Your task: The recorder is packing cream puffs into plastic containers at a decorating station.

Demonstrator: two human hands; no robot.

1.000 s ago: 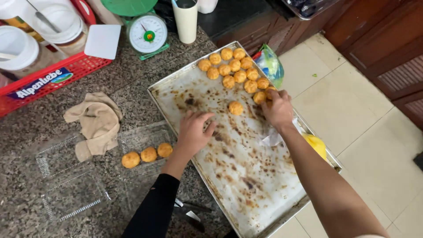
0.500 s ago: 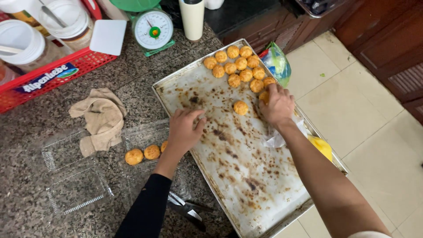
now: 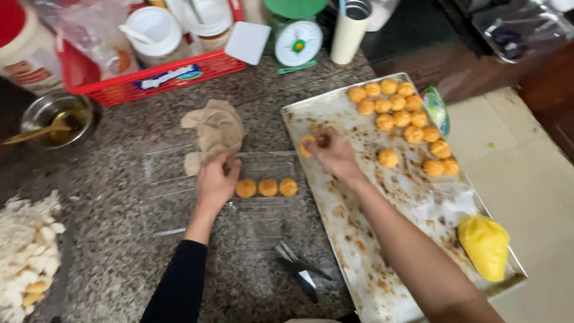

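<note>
My right hand (image 3: 333,153) holds a small golden round pastry (image 3: 307,143) over the left edge of a stained baking tray (image 3: 365,239). Several more golden pastries (image 3: 402,113) sit at the tray's far end, with one (image 3: 388,157) apart from the group. My left hand (image 3: 216,182) rests on a clear plastic container (image 3: 179,209) on the granite counter. Three pastries (image 3: 267,188) lie in a row in that container, just right of my left hand.
A beige cloth (image 3: 214,128) lies behind the container. A red basket (image 3: 149,75) with jars, a green kitchen scale (image 3: 297,37) and a cream cup (image 3: 348,30) stand at the back. A metal bowl (image 3: 51,116) is far left. A yellow piping bag (image 3: 483,245) lies on the tray's near end; scissors (image 3: 302,272) lie by it.
My right hand picked a pastry from the tray and carried it left toward the container. My left hand moved off the tray onto the plastic container. The camera view shifted left.
</note>
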